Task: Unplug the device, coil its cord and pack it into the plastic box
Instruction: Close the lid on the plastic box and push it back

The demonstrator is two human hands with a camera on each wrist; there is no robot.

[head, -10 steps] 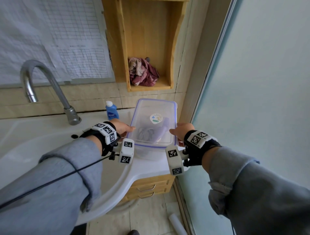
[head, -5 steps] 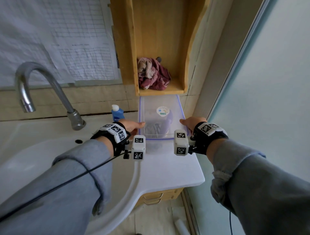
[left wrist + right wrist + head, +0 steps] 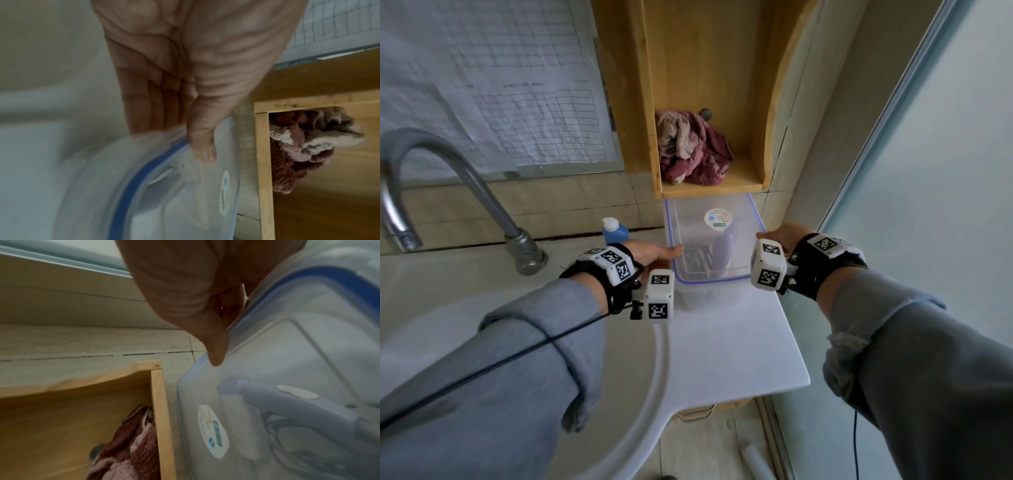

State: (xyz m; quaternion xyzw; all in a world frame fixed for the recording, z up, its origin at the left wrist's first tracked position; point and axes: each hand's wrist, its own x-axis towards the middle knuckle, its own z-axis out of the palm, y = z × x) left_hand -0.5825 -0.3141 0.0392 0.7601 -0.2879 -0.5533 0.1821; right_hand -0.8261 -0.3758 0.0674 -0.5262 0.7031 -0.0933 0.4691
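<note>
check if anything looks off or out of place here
Nothing much. The box sits square on the counter with lid on, device and cord inside. Only the rag is bunched in the shelf.

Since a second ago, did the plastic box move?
Yes. The plastic box slid away from the person along the counter, toward the wall. Its far end now sits under the wooden shelf, held between the left hand and right hand.

Clear glossy plastic box (image 3: pixel 714 246), matt wooden shelf (image 3: pixel 688 85), shiny metal tap (image 3: pixel 465 178).
</note>
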